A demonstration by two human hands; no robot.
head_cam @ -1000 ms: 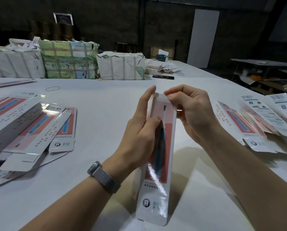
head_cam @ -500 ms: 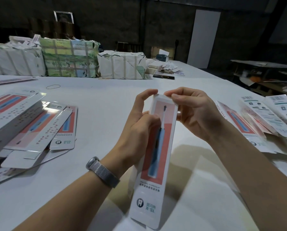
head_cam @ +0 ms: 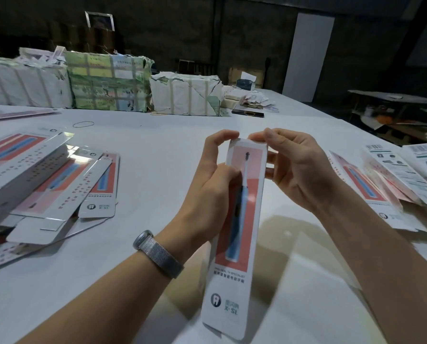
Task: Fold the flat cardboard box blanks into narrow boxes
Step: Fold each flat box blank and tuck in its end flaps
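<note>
A long narrow white box [head_cam: 234, 247] with a red panel and a blue toothbrush picture stands tilted above the white table [head_cam: 157, 150], its lower end near me. My left hand [head_cam: 207, 192] grips its upper left side, thumb across the front and forefinger curled over the top corner. My right hand [head_cam: 294, 167] holds the upper right side, its fingertips pinching the top end. A heap of folded boxes and blanks [head_cam: 41, 180] lies at the left. Flat blanks [head_cam: 393, 180] lie fanned at the right.
Wrapped paper bundles [head_cam: 103, 85] line the table's far edge, with loose papers and a dark flat object [head_cam: 247, 112] beside them. A rubber band [head_cam: 83, 124] lies on the table at the far left. A dark bench [head_cam: 396, 105] stands beyond the right edge.
My left forefinger has curled over the box's top corner. My right fingertips have moved onto the top end. The box stays upright between both hands.
</note>
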